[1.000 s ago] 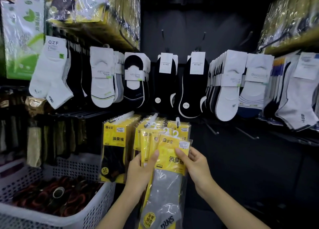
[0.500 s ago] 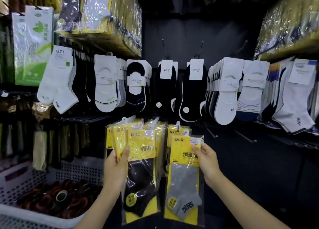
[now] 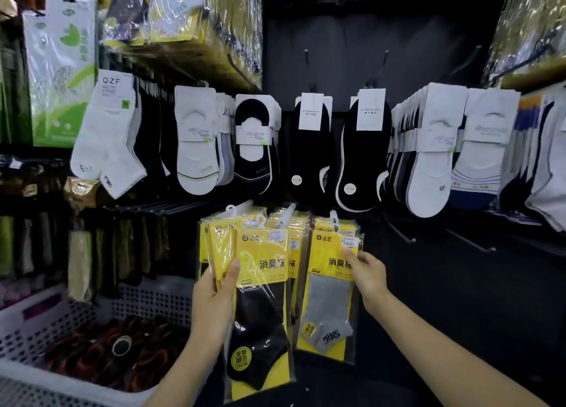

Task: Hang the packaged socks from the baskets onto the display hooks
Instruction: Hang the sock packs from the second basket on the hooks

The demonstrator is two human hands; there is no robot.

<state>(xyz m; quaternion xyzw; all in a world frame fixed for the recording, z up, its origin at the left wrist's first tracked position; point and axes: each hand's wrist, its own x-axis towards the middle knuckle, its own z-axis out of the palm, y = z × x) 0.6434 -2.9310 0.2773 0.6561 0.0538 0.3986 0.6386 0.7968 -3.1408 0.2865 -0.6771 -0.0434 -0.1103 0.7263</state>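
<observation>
My left hand [image 3: 216, 302] grips a fanned bunch of yellow sock packets, the front one a black-sock packet [image 3: 262, 314] with my thumb across its card. My right hand [image 3: 366, 273] pinches the upper right of a grey-sock packet [image 3: 329, 296], which hangs in front of a row of yellow packets on a display hook [image 3: 333, 219]. More yellow packets hang on the hook to its left [image 3: 288, 213]. White plastic hanger tabs stick up above the packets.
A white perforated basket [image 3: 39, 321] with dark rolled goods stands at the lower left. Loose white and black socks hang in a row above. Bare hooks [image 3: 401, 233] jut from the dark wall at right. Packed shelves run along both sides.
The one stack held by both hands has split: my right hand carried the grey-sock packet right to the hook row, while my left hand drew the black-sock bunch left.
</observation>
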